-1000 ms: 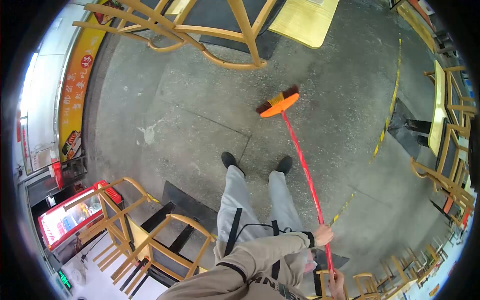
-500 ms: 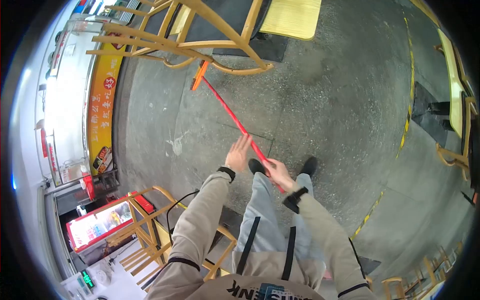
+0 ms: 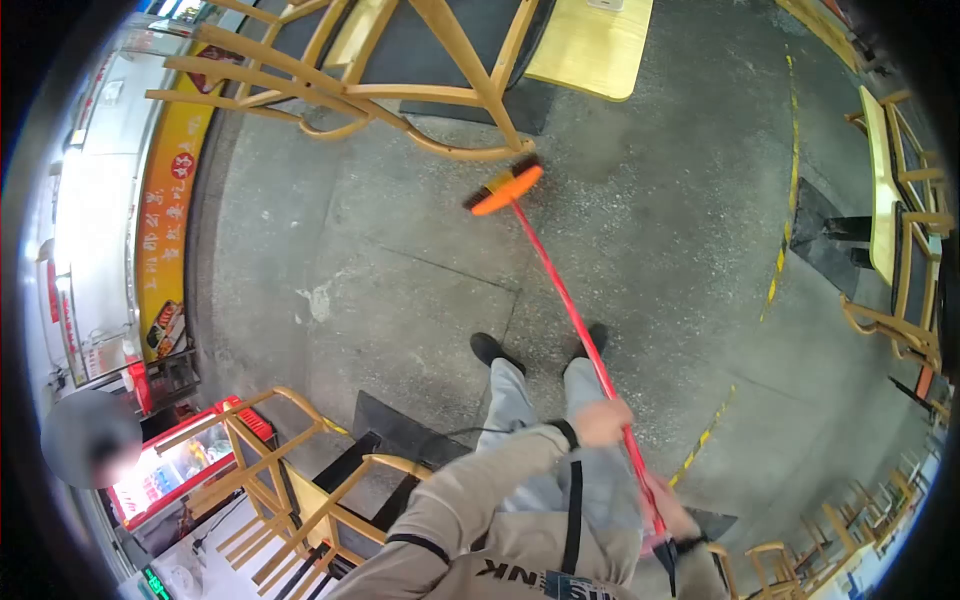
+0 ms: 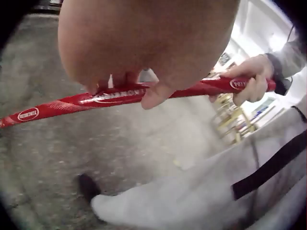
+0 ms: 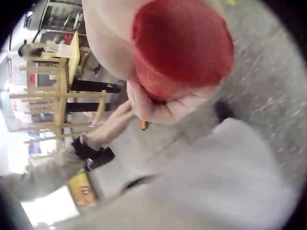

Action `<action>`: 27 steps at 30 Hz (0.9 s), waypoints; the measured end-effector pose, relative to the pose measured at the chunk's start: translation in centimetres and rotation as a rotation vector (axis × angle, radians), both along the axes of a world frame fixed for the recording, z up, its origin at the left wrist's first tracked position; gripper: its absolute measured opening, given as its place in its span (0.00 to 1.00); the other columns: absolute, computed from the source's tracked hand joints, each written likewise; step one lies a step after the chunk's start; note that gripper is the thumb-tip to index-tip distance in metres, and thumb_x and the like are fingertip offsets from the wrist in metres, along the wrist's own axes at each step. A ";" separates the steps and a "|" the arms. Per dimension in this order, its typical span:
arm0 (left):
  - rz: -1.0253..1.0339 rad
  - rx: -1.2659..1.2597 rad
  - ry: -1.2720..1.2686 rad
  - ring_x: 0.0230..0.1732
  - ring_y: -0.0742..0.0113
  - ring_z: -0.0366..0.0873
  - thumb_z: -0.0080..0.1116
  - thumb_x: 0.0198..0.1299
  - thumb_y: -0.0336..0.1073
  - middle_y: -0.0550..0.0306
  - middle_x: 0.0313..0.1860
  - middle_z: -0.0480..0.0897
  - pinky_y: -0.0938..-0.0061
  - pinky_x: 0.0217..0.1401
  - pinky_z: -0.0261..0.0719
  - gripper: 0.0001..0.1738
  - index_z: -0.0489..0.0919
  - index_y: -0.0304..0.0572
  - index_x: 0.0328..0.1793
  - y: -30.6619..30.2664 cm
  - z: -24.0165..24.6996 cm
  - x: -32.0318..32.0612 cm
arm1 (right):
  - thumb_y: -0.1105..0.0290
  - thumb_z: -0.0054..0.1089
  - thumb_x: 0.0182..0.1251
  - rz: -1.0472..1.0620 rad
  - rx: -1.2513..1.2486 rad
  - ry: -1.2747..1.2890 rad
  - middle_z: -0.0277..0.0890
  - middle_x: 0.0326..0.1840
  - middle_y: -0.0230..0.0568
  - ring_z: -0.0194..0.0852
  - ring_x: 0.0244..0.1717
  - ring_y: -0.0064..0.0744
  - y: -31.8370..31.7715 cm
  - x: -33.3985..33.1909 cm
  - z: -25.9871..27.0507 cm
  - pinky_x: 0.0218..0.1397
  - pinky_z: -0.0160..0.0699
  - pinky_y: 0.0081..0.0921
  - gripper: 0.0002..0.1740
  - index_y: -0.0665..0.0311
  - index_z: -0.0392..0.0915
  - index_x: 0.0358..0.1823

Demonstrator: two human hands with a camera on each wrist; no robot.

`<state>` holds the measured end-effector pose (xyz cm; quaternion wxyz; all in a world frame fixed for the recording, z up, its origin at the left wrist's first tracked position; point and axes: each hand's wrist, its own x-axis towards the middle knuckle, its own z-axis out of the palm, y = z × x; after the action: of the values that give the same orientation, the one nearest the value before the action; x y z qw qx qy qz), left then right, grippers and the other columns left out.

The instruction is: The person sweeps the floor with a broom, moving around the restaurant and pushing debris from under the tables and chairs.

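Note:
A broom has a red handle (image 3: 560, 285), an orange head (image 3: 508, 192) and dark and yellow bristles (image 3: 485, 192). Its head is on the grey floor, close to a wooden chair's curved back. My left hand (image 3: 603, 422) grips the handle partway up; in the left wrist view its thumb and fingers (image 4: 156, 96) wrap the red shaft. Nearer my body, my right hand (image 3: 672, 508) holds the upper end. In the right wrist view the handle's end (image 5: 182, 48) juts from the right hand's curled fingers (image 5: 168, 108).
Wooden chairs (image 3: 440, 95) and a yellow table (image 3: 590, 60) stand ahead. More chairs (image 3: 330, 500) are at lower left, with a lit red-framed case (image 3: 180, 470) and a blurred person (image 3: 90, 440). Another table (image 3: 880, 190) stands at right, past a yellow-black floor stripe (image 3: 780, 260).
The broom head swung left to the chair, then back right. My left hand, its fingers extended half a second ago, now grips the handle; my right hand has drawn back toward my right side.

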<state>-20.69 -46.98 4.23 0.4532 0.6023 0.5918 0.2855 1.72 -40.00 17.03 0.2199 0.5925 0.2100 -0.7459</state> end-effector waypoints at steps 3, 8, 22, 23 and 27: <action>-0.257 -0.098 -0.284 0.35 0.50 0.76 0.53 0.47 0.42 0.53 0.24 0.77 0.55 0.39 0.74 0.09 0.79 0.46 0.27 0.1 2.5 10.8 | 0.49 0.44 0.72 0.406 0.242 -0.328 0.65 0.13 0.27 0.63 0.13 0.20 -3.9 9.4 8.3 0.15 0.59 0.22 0.24 0.61 0.74 0.27; -0.041 0.216 -0.231 0.28 0.54 0.75 0.53 0.53 0.45 0.55 0.20 0.75 0.61 0.35 0.72 0.13 0.76 0.48 0.21 -3.5 4.8 22.0 | 0.55 0.43 0.74 0.775 0.664 -0.445 0.78 0.48 0.58 0.77 0.52 0.42 -8.6 8.9 16.0 0.50 0.74 0.32 0.25 0.71 0.72 0.58; 0.434 -0.165 0.672 0.31 0.55 0.80 0.55 0.46 0.38 0.50 0.26 0.80 0.62 0.29 0.80 0.08 0.79 0.43 0.24 -17.8 -8.3 -32.2 | 0.45 0.45 0.70 0.646 0.687 0.194 0.64 0.19 0.29 0.57 0.21 0.22 -17.1 -35.4 -12.3 0.25 0.57 0.26 0.29 0.66 0.75 0.28; 0.608 -0.238 0.713 0.36 0.53 0.80 0.52 0.49 0.37 0.48 0.32 0.80 0.61 0.35 0.80 0.08 0.79 0.41 0.27 -19.4 -7.4 -35.9 | 0.45 0.47 0.70 0.555 0.518 0.254 0.63 0.19 0.26 0.58 0.21 0.19 -18.4 -40.7 -13.1 0.23 0.56 0.22 0.26 0.63 0.75 0.29; 1.024 -0.118 0.412 0.65 0.54 0.68 0.40 0.65 0.36 0.52 0.59 0.75 0.61 0.66 0.67 0.16 0.78 0.43 0.50 -27.3 -5.8 -45.9 | 0.54 0.53 0.70 0.286 -0.023 0.420 0.62 0.23 0.24 0.58 0.19 0.15 -23.7 -54.4 -10.2 0.20 0.56 0.13 0.16 0.60 0.71 0.41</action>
<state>-66.61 -74.28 -1.58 0.1646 0.2546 0.9004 0.3120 -52.64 -63.68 6.88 0.2813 0.3861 0.3245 -0.8164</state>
